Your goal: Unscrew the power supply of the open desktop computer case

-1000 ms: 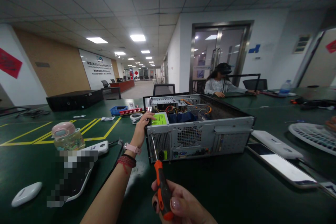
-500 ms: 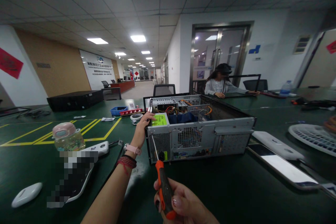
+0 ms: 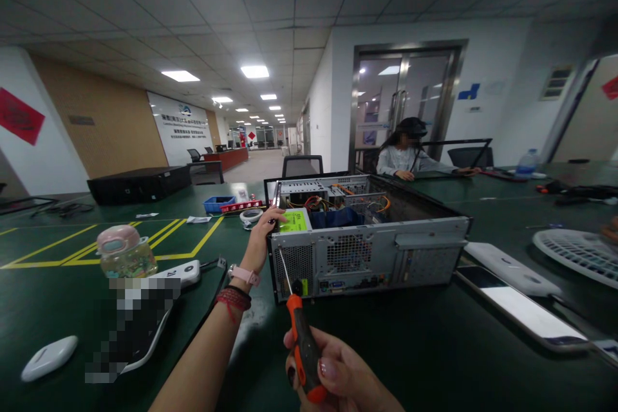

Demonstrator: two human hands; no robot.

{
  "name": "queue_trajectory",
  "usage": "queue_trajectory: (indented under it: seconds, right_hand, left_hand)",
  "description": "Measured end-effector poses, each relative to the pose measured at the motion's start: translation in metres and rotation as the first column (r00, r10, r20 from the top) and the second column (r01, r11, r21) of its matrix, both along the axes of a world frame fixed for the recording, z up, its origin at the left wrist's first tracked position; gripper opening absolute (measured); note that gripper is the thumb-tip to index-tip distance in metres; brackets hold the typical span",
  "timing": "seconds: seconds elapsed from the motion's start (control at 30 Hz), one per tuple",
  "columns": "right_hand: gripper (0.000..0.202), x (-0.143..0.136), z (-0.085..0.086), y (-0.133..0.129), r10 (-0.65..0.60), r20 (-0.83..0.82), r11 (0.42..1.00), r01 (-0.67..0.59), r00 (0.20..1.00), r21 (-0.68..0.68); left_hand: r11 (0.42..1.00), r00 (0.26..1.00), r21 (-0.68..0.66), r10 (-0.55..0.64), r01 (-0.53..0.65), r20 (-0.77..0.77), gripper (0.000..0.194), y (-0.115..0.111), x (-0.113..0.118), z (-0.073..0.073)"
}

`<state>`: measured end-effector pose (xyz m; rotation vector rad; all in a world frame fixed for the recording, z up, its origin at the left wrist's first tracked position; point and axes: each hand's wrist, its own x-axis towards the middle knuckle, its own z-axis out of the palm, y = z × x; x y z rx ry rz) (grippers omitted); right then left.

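Note:
An opened computer case (image 3: 429, 257) lies on the green table with its back panel towards me. Its top is off, so cables and a power supply (image 3: 298, 221) with a bright green label show inside. My left hand (image 3: 270, 225) grips the case's near left corner, fingers over the edge by the power supply. In my right hand (image 3: 333, 367) is a screwdriver (image 3: 304, 341) with an orange and black handle. The screwdriver's shaft points up and forward, its tip at the upper left of the back panel. Whether the tip sits in a screw is too small to tell.
A lidded bottle (image 3: 126, 254), a pixelated phone and a white earbud case (image 3: 49, 358) lie left. Right are another phone (image 3: 526, 309), a white power bank (image 3: 512, 267) and a white basket (image 3: 574, 254). Across the table a person (image 3: 410, 154) holds a black frame.
My hands, the screwdriver and the case hold almost the same positions. The person across the table has shifted the black frame slightly to the right.

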<state>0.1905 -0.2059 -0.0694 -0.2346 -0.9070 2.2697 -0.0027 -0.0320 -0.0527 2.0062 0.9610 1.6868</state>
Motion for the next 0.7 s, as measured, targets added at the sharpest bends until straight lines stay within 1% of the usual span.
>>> queue_trajectory:
  seconds: [0.1,0.33,0.4,0.57,0.7]
  right_hand:
    - [0.053,0.0,-0.002,0.001,-0.003,0.001,1.0,0.003,1.0,0.004]
    - [0.049,-0.006,-0.02,0.008,0.03,-0.088,0.996,-0.022,0.996,0.084]
    - [0.05,-0.007,-0.02,0.008,0.028,-0.075,0.997,-0.022,0.997,0.071]
    - [0.054,-0.004,-0.012,0.005,0.013,0.017,0.999,-0.014,1.0,0.034]
    - [0.056,-0.002,-0.009,0.004,0.036,0.01,0.998,-0.036,0.999,0.044]
  left_hand:
    - [1.0,1.0,-0.006,0.012,-0.012,-0.008,0.034,-0.001,0.0,0.0]
    - [1.0,1.0,-0.018,0.003,-0.003,0.017,0.032,-0.004,0.003,0.002]
    - [1.0,1.0,-0.019,0.014,-0.014,0.007,0.033,-0.004,0.003,0.002]
    - [1.0,1.0,-0.014,0.028,-0.028,-0.008,0.034,-0.005,0.003,0.003]
    - [0.999,0.999,-0.016,0.034,-0.034,-0.018,0.034,-0.006,0.003,0.004]
